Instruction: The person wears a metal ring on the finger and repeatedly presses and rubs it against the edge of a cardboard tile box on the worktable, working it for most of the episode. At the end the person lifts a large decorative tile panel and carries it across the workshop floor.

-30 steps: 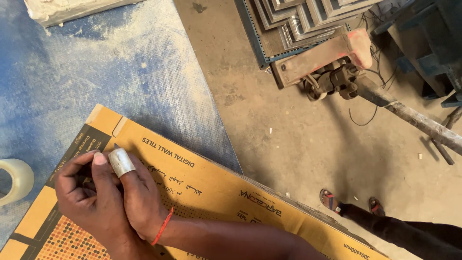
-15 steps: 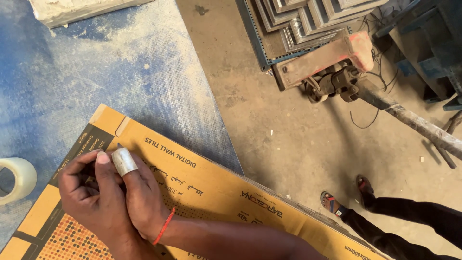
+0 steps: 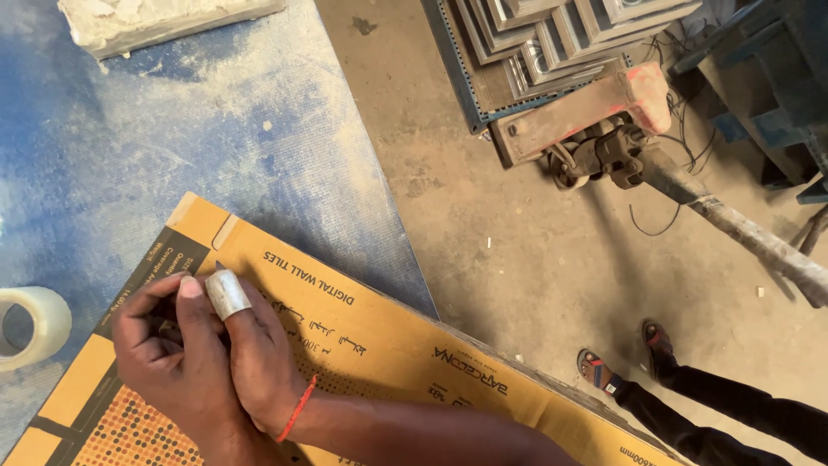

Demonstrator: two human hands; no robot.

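Your two hands sit close together in the lower left of the frame, on top of a long yellow cardboard box (image 3: 388,362) that lies flat on a dusty blue table (image 3: 172,147). The box runs from the left edge down to the lower right of the frame. Your right hand (image 3: 254,354) has a red thread band (image 3: 297,410) around the wrist and a strip of silver tape (image 3: 227,293) wrapped around one finger. That hand is curled up, and a small dark tip pokes out above the taped finger and touches the box, so you seem to be pinching a pen (image 3: 217,267), but most of it is hidden. Your left hand (image 3: 168,367) is curled tight too and presses against the right hand; I cannot tell if it holds anything. Just right of your hands there is some handwriting on the box. A roll of clear tape (image 3: 30,326) lies on the table at the left edge, near your left hand but not touching it. A white crumbly slab (image 3: 164,22) lies at the upper left. On the dirt floor at the upper right there are stacked metal frames (image 3: 552,43) and a rusty cart handle (image 3: 604,121). Another person's feet in sandals (image 3: 625,358) stand at the lower right.
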